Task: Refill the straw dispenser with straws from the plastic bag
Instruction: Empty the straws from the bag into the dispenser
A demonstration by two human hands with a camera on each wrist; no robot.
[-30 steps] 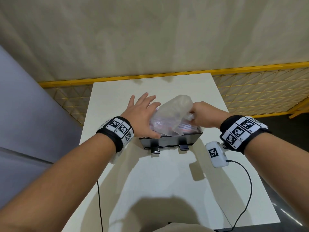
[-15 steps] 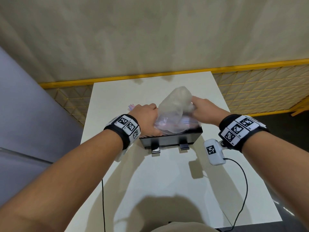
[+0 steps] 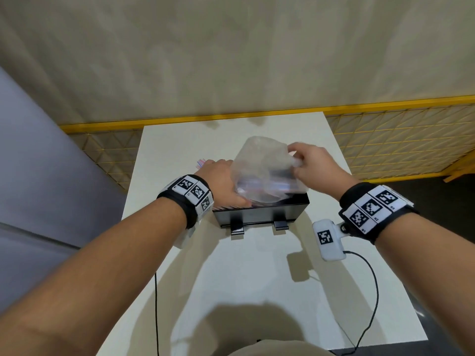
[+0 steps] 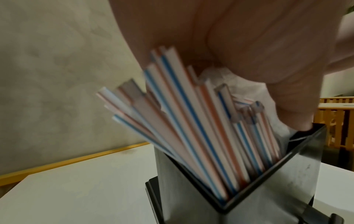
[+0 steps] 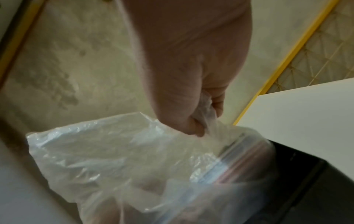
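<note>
Since half a second earlier the right hand (image 3: 312, 167) had lifted and pulled the bag (image 3: 259, 173) up and away from the straws; the bag stood taller and emptier, and more of the straws (image 4: 193, 121) sat bare at the left end.

Right hand: pinched on a bunched fold of the bag near its closed end, thumb against fingers, clear in the right wrist view. Left hand (image 3: 222, 183): curled over the straw bundle at the left end of the dispenser (image 3: 259, 214), pinning it down. Grip detail was blurred in the left wrist view, so whether it squeezed the bundle or just pressed on it I couldn't say for sure.

Straws lay mostly in the dispenser's open top, left ends poking past its rim, right ends inside the bag. The dispenser sat mid-surface (image 3: 257, 278).

Handling:
- Bag: thin film, limp, weighs nothing, slick. Pinching a gathered fold was the right hold; a flat grab would slip.
- Straws: light, stiff lengthwise, crush easily, roll and fan out loose. Hold them as a bundle near one end, light pressure only.
- Risk: the bag dragging a few straws out with it, so keep the left hand on the bundle during the pull.
- Dispenser: rigid and looked stable; it needed no hold.
</note>
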